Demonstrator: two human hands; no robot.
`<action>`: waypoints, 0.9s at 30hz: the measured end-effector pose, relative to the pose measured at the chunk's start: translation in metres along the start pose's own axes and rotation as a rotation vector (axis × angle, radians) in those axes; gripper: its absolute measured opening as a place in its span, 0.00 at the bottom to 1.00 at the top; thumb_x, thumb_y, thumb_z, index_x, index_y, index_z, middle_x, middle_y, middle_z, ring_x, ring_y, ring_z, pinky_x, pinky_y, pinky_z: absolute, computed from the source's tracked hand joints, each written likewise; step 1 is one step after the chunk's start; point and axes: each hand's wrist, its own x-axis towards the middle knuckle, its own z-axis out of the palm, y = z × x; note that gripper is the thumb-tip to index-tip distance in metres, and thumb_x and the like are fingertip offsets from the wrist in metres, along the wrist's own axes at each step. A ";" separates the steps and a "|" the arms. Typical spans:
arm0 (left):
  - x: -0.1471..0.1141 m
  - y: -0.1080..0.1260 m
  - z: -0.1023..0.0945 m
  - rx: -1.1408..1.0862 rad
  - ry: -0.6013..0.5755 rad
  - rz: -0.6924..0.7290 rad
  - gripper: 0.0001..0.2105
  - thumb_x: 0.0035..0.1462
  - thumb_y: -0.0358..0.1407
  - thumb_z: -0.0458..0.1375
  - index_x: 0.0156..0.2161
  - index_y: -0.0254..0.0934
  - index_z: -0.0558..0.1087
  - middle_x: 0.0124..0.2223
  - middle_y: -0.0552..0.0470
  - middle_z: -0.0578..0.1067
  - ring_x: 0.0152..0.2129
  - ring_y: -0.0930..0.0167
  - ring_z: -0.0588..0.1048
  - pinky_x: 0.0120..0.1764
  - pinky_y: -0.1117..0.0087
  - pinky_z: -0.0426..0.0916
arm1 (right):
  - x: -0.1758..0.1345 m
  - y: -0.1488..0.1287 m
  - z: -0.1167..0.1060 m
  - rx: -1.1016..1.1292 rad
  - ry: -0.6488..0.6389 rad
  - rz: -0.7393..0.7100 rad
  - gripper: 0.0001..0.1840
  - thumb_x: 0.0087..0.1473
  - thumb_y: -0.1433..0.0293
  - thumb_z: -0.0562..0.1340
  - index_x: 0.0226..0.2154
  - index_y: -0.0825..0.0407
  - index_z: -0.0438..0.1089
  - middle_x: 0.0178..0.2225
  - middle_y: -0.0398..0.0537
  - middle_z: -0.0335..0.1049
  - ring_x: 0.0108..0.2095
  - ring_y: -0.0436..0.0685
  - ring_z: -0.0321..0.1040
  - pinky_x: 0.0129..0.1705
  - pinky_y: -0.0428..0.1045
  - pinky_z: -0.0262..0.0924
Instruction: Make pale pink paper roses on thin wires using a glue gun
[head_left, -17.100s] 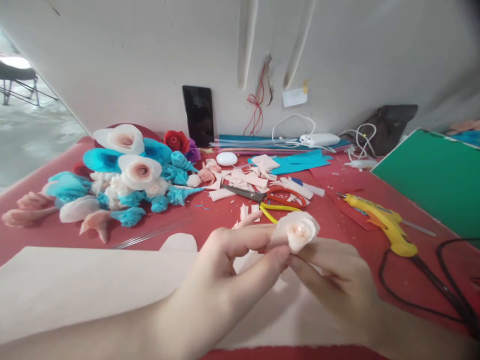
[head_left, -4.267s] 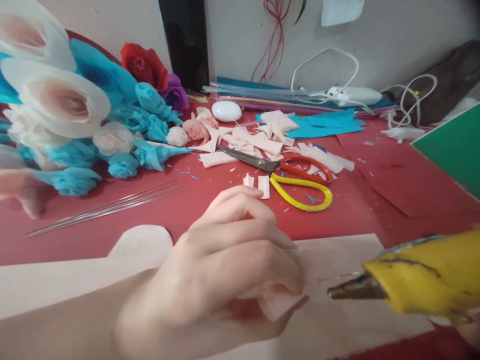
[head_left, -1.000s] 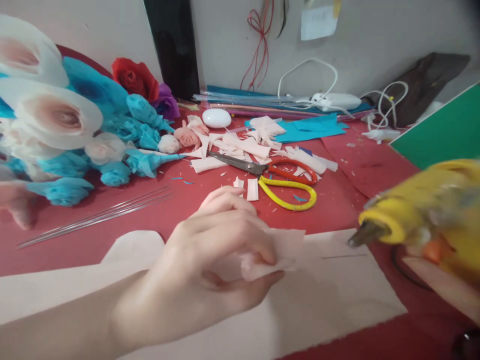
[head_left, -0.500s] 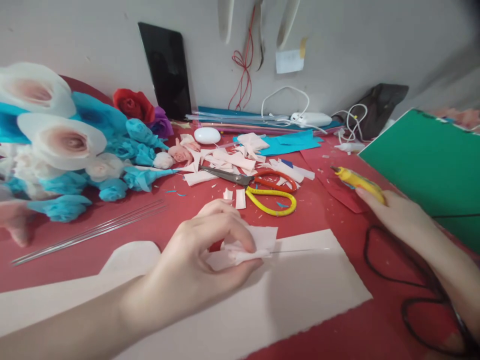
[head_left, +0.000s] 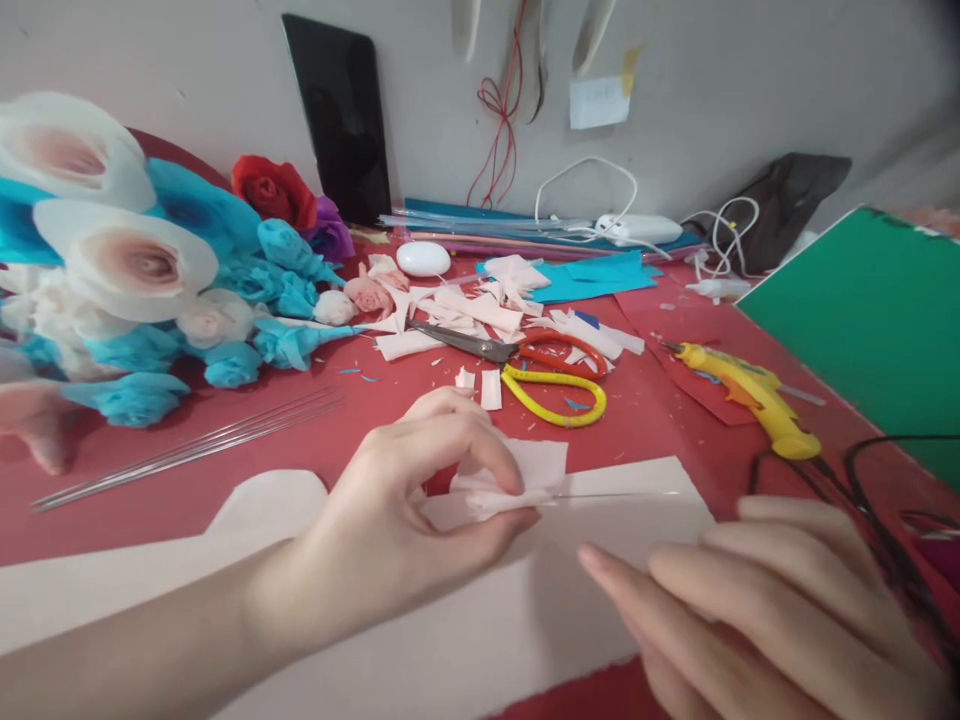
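Paper flower (head_left: pixel 541 466), pale pink and half wrapped, is pinched between the thumb and bent fingers of the left hand (head_left: pixel 390 510), on the near side of the scissors (head_left: pixel 498 350); a thin wire stem (head_left: pixel 615 495) is pointed rightward from it. The right hand (head_left: pixel 765 600) is held near the stem but apart from it, its fingers loosely bent and parted, with nothing seen in them. Under both hands a large pale sheet (head_left: pixel 450 640) is spread on the red desk (head_left: pixel 645 430). Left of the scissors, a rounded paper piece (head_left: pixel 266 505) and some straight wires (head_left: pixel 187 450) are laid. Around and beyond the scissors, pink scraps (head_left: pixel 480 305) are heaped, partly covered by the handles. Well to their right a yellow glue gun (head_left: pixel 757 395) is set down, its cord partly blocked by the right hand. Far to their left, coloured flowers (head_left: pixel 124 265) are crowded together and cut off by the view's edge. Most of the bud is hidden by the left fingers, and the right hand is blurred and cropped.
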 end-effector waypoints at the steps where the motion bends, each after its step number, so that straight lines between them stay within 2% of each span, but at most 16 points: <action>1: 0.000 0.000 0.000 0.000 0.004 0.003 0.06 0.48 0.25 0.59 0.27 0.36 0.67 0.26 0.55 0.70 0.27 0.73 0.67 0.31 0.69 0.64 | 0.003 -0.003 0.005 0.025 0.027 -0.015 0.10 0.57 0.76 0.54 0.32 0.51 0.70 0.23 0.41 0.64 0.24 0.48 0.60 0.32 0.49 0.53; 4: 0.001 0.000 0.001 -0.010 0.012 0.011 0.06 0.48 0.25 0.59 0.26 0.36 0.67 0.26 0.56 0.69 0.28 0.73 0.67 0.33 0.69 0.64 | 0.007 -0.002 0.017 0.074 0.068 -0.047 0.11 0.57 0.78 0.54 0.34 0.54 0.71 0.23 0.41 0.65 0.24 0.49 0.60 0.30 0.50 0.51; 7: 0.002 0.001 0.000 -0.022 0.015 -0.001 0.06 0.48 0.26 0.60 0.25 0.36 0.67 0.24 0.56 0.69 0.26 0.74 0.67 0.29 0.71 0.64 | 0.006 0.001 0.021 0.095 0.055 -0.022 0.12 0.58 0.78 0.53 0.35 0.56 0.71 0.25 0.43 0.67 0.25 0.50 0.61 0.30 0.51 0.51; 10: 0.002 0.001 0.000 -0.030 0.016 -0.011 0.07 0.48 0.27 0.60 0.25 0.35 0.67 0.23 0.56 0.69 0.24 0.74 0.66 0.26 0.72 0.63 | 0.003 0.001 0.021 0.112 0.049 -0.013 0.12 0.58 0.78 0.52 0.36 0.55 0.71 0.26 0.44 0.68 0.25 0.49 0.61 0.31 0.51 0.52; 18: -0.001 0.000 0.000 -0.027 0.011 0.011 0.07 0.47 0.25 0.60 0.27 0.37 0.67 0.25 0.56 0.70 0.27 0.73 0.66 0.30 0.70 0.65 | 0.003 0.004 0.021 0.180 0.003 0.018 0.11 0.59 0.76 0.53 0.38 0.57 0.71 0.28 0.45 0.70 0.28 0.51 0.64 0.31 0.51 0.53; 23: 0.000 0.000 0.000 -0.037 0.009 0.030 0.08 0.46 0.21 0.58 0.27 0.37 0.68 0.25 0.57 0.71 0.27 0.73 0.66 0.31 0.69 0.65 | 0.007 0.006 0.016 0.240 -0.092 0.048 0.10 0.57 0.78 0.54 0.37 0.57 0.71 0.29 0.45 0.69 0.30 0.51 0.63 0.32 0.50 0.55; 27: 0.000 0.000 0.001 -0.025 0.007 0.047 0.09 0.45 0.21 0.58 0.27 0.37 0.68 0.25 0.57 0.71 0.27 0.73 0.66 0.31 0.69 0.65 | 0.006 0.006 0.012 0.258 -0.127 0.059 0.12 0.56 0.80 0.54 0.41 0.57 0.69 0.32 0.46 0.68 0.33 0.51 0.63 0.35 0.50 0.55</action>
